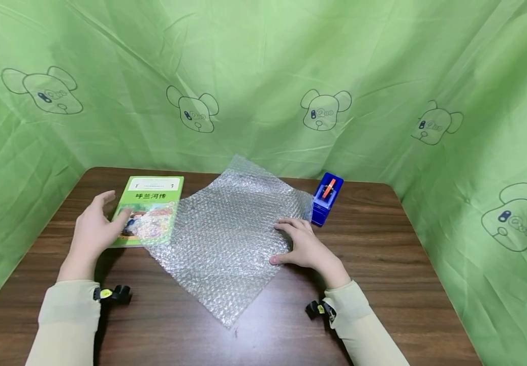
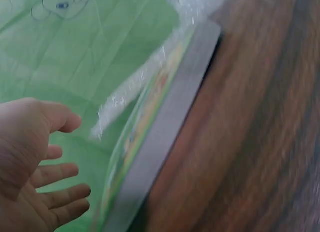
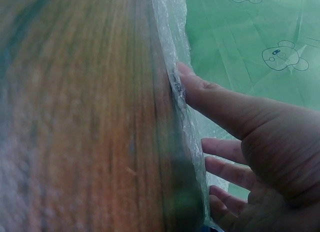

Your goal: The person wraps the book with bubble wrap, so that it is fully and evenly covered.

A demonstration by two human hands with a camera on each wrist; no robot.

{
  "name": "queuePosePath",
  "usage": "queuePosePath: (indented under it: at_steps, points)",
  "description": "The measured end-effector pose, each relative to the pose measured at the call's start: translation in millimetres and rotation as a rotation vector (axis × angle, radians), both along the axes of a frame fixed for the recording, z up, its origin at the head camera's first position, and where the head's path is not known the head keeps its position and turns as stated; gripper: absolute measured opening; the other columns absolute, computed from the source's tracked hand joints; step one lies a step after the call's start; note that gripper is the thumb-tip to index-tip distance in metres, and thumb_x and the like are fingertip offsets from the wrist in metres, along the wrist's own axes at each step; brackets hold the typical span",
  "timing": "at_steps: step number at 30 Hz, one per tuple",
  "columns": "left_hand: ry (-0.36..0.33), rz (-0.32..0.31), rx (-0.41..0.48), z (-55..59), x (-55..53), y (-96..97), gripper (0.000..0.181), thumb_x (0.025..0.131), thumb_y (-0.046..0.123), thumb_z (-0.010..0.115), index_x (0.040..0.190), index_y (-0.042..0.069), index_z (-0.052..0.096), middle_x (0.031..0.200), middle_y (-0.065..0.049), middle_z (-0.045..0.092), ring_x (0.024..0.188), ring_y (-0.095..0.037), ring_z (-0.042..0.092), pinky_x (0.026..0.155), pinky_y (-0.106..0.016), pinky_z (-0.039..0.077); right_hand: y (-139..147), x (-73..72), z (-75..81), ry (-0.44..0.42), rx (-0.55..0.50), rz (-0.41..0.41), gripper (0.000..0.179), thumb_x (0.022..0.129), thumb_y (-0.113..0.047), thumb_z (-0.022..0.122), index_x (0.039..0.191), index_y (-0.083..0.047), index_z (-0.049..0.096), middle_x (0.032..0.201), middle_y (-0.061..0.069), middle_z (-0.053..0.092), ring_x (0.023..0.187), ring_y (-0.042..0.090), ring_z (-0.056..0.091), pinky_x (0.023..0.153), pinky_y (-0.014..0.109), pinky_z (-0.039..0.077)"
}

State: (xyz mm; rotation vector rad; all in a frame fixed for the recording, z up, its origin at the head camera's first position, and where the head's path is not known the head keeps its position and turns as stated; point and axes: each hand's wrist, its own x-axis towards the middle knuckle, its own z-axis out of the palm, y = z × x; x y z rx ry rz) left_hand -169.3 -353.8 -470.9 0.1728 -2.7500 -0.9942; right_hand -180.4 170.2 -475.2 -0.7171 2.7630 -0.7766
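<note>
A sheet of clear bubble wrap (image 1: 226,239) lies spread on the table, turned cornerwise, its left corner overlapping a green-covered book (image 1: 159,185). My left hand (image 1: 95,226) is at the book's left side, fingers spread and holding nothing. The thumb appears over the cover in the head view, while the left wrist view shows the hand (image 2: 40,167) apart from the book (image 2: 165,117). My right hand (image 1: 306,246) rests on the right part of the bubble wrap with loosely bent fingers. In the right wrist view its thumb touches the wrap's edge (image 3: 175,77).
A blue plastic object (image 1: 321,211) with an orange strip on top stands at the back right, close against the wrap's right corner. The brown wooden table (image 1: 373,264) is enclosed by green cloth (image 1: 263,61) printed with cartoon heads. Each wrist wears a black strap mount.
</note>
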Motion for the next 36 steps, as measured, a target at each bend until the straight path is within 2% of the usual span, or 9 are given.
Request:
queuePosePath:
  at_steps: [4, 14, 19, 22, 25, 31, 36]
  points:
    - [-0.045, 0.039, -0.006, -7.9, 0.1, -9.6, 0.084, 0.109, 0.043, 0.062, 0.168, -0.007, 0.028, 0.159, -0.042, 0.043, 0.139, -0.065, 0.045, 0.105, -0.079, 0.040, 0, -0.1, -1.2, 0.001, 0.001, -0.001, 0.096, 0.080, -0.051, 0.097, 0.157, -0.009, 0.059, 0.167, 0.013, 0.048, 0.154, 0.043, 0.032, 0.127, 0.065, 0.030]
    - [-0.148, 0.042, 0.001, -16.2, -0.4, -14.5, 0.099, 0.106, 0.055, 0.065, 0.168, -0.010, 0.023, 0.154, -0.044, 0.044, 0.129, -0.061, 0.050, 0.095, -0.076, 0.045, -1, -0.9, -3.2, -0.002, 0.010, 0.003, 0.096, 0.081, -0.053, 0.096, 0.157, -0.009, 0.059, 0.167, 0.012, 0.047, 0.155, 0.044, 0.032, 0.127, 0.065, 0.030]
    - [-0.184, 0.040, -0.003, -19.0, -3.5, -11.7, 0.103, 0.104, 0.061, 0.066, 0.167, -0.010, 0.027, 0.149, -0.044, 0.048, 0.136, -0.065, 0.040, 0.101, -0.078, 0.040, -1, -0.6, -0.9, 0.000, 0.002, -0.003, 0.096, 0.080, -0.052, 0.097, 0.157, -0.009, 0.059, 0.167, 0.012, 0.048, 0.155, 0.044, 0.032, 0.128, 0.066, 0.029]
    - [-0.192, 0.039, -0.009, -19.6, -3.7, -10.5, 0.099, 0.103, 0.058, 0.069, 0.165, -0.009, 0.031, 0.151, -0.043, 0.048, 0.139, -0.068, 0.032, 0.105, -0.079, 0.036, -1, -0.5, -1.8, 0.001, 0.002, 0.000, 0.096, 0.080, -0.053, 0.097, 0.157, -0.009, 0.059, 0.166, 0.013, 0.048, 0.155, 0.045, 0.032, 0.127, 0.067, 0.029]
    - [-0.187, 0.032, -0.018, -20.2, -3.7, -10.7, 0.093, 0.104, 0.052, 0.071, 0.163, -0.009, 0.035, 0.153, -0.043, 0.047, 0.140, -0.069, 0.030, 0.107, -0.079, 0.034, -1, -0.7, -2.2, -0.001, 0.001, 0.004, 0.097, 0.080, -0.053, 0.097, 0.157, -0.008, 0.059, 0.166, 0.013, 0.048, 0.155, 0.045, 0.032, 0.127, 0.068, 0.028]
    - [-0.134, 0.026, 0.004, -23.7, -6.2, -9.3, 0.084, 0.103, 0.038, 0.077, 0.160, -0.012, 0.039, 0.150, -0.042, 0.050, 0.137, -0.063, 0.041, 0.106, -0.075, 0.038, -1, -1.9, -3.4, 0.011, -0.001, 0.003, 0.097, 0.080, -0.052, 0.097, 0.157, -0.008, 0.059, 0.166, 0.014, 0.048, 0.155, 0.046, 0.032, 0.127, 0.069, 0.028]
    - [-0.113, 0.044, 0.058, -24.7, -7.3, -4.7, 0.079, 0.101, 0.021, 0.079, 0.160, -0.011, 0.038, 0.152, -0.041, 0.049, 0.135, -0.061, 0.041, 0.105, -0.072, 0.037, -1, -0.3, -1.7, 0.003, -0.010, 0.001, 0.096, 0.080, -0.051, 0.097, 0.157, -0.008, 0.059, 0.166, 0.013, 0.048, 0.155, 0.045, 0.032, 0.127, 0.068, 0.029]
